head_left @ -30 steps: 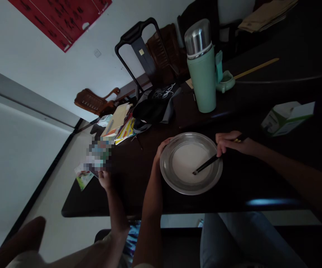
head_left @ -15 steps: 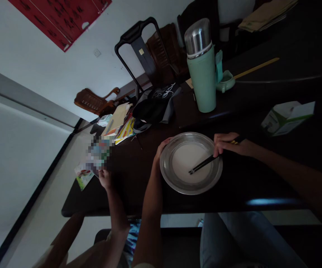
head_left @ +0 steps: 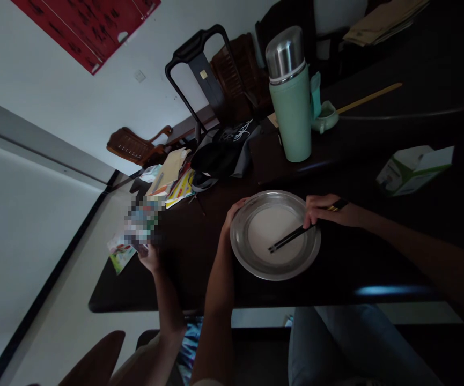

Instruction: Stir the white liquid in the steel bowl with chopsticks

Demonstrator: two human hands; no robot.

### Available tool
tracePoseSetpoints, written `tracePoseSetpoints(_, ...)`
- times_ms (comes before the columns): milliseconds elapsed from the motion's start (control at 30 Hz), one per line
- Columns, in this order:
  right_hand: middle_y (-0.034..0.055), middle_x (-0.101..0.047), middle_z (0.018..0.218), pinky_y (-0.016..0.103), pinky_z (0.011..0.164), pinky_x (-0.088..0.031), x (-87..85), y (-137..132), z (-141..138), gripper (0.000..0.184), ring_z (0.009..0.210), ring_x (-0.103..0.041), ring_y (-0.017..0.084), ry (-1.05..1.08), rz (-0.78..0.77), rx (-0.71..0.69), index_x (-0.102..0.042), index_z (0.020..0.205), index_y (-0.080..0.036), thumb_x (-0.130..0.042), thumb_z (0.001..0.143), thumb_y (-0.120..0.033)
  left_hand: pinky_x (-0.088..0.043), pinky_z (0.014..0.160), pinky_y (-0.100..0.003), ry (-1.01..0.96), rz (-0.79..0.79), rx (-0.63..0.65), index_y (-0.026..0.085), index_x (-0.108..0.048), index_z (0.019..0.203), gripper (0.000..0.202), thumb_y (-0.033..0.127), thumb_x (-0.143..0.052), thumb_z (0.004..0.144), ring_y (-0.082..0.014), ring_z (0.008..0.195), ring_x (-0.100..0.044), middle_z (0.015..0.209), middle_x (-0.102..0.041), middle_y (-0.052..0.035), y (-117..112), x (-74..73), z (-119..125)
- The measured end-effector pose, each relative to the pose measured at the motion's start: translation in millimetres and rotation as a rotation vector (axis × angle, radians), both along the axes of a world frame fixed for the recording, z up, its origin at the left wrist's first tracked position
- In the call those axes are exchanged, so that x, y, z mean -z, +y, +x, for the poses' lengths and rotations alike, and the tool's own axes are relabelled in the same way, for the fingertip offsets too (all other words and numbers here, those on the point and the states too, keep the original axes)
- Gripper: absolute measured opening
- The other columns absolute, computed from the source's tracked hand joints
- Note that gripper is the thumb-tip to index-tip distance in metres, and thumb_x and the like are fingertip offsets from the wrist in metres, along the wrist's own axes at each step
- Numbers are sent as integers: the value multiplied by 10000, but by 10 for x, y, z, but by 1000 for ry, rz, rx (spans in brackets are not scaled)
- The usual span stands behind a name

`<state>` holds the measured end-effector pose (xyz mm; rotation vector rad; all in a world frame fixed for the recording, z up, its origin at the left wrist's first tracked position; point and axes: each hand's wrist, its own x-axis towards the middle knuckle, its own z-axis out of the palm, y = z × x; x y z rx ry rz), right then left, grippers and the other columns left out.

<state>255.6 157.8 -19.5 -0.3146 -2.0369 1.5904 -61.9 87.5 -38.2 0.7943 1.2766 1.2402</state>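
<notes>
A round metal bowl (head_left: 237, 244) stands on the dark table, with a pale, milky liquid (head_left: 270, 228) in it. My left hand (head_left: 234, 213) grips the bowl by its far left rim; the fingers are partly hidden behind it. Over the right rim, my right hand (head_left: 320, 209) is closed around a pair of black chopsticks (head_left: 292, 237). Their silvery tips dip into the liquid near the middle of the bowl, and the gold-banded upper ends stick out behind the hand.
A green thermos (head_left: 292, 112) stands beyond the bowl, beside a small green dish (head_left: 326, 119). An opened carton (head_left: 412, 169) lies to the right. Further left are a black bag (head_left: 223, 153), papers (head_left: 169, 171) and another person's hand (head_left: 150, 258) at a blurred-out object.
My right hand has shifted slightly left, carrying the chopstick tips a little left through the liquid. My left hand and the bowl stay put. The other person's arm has moved.
</notes>
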Motion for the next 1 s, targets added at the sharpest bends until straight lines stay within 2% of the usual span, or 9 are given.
tracePoseSetpoints(100,53,-774,799,375,739,-468,10,22,-18,377,811,-613,211,-10,46,91,-667,666,-224,-582,926,-484,-446,995,-379,-5,-18,-13,155,-767,941,317,314,-598,725,-295,1043,-665,969,-771,-75,-10,-16,16)
tracePoseSetpoints(200,37,-744,735,376,755,-473,-34,34,28,397,757,-626,196,7,-12,176,-635,623,-233,-579,936,-472,-439,1010,-381,-9,-18,-6,153,-767,940,320,322,-606,720,-298,1046,-661,967,-768,-79,-21,-28,18)
tracePoseSetpoints(300,30,-709,690,369,734,-483,-64,8,59,434,698,-647,182,25,-84,142,-608,596,-228,-556,958,-462,-438,1020,-388,-10,-21,-21,159,-766,936,311,330,-613,726,-306,1070,-659,984,-767,-84,-28,-41,19)
tracePoseSetpoints(433,47,-739,757,375,755,-485,-13,-14,11,401,777,-667,200,2,-45,36,-651,652,-213,-561,953,-463,-448,1011,-398,-8,-14,-15,160,-769,931,302,316,-610,725,-310,1084,-659,1004,-774,-83,-16,-27,7)
tracePoseSetpoints(567,81,-761,790,382,765,-459,16,24,-7,396,812,-625,212,1,26,117,-660,661,-198,-580,944,-464,-449,1008,-390,-6,12,17,154,-771,962,332,326,-608,730,-298,1069,-663,1017,-775,-79,-3,25,-27)
tracePoseSetpoints(633,76,-750,754,373,754,-451,-4,33,19,403,776,-620,202,29,0,161,-639,644,-196,-575,955,-445,-442,1017,-388,-10,10,20,150,-769,970,341,330,-604,732,-298,1079,-660,1021,-773,-85,-3,43,-39)
tracePoseSetpoints(767,61,-717,712,361,741,-459,-32,-1,45,427,733,-643,189,51,-88,99,-613,625,-194,-554,971,-439,-436,1026,-396,-9,-5,6,151,-766,953,327,333,-610,730,-305,1092,-658,1010,-771,-89,2,38,-36)
tracePoseSetpoints(900,63,-749,805,369,750,-464,10,-6,-5,366,790,-628,203,-39,3,41,-697,702,-199,-586,937,-456,-430,1036,-400,-1,-7,7,160,-769,943,315,329,-635,714,-312,1094,-660,993,-775,-76,11,19,-21)
tracePoseSetpoints(1000,75,-764,833,377,766,-462,24,44,-3,354,809,-612,210,-34,44,89,-703,705,-201,-593,934,-447,-434,1039,-405,-3,-3,1,166,-774,937,309,337,-635,721,-319,1100,-659,988,-778,-75,0,12,-14)
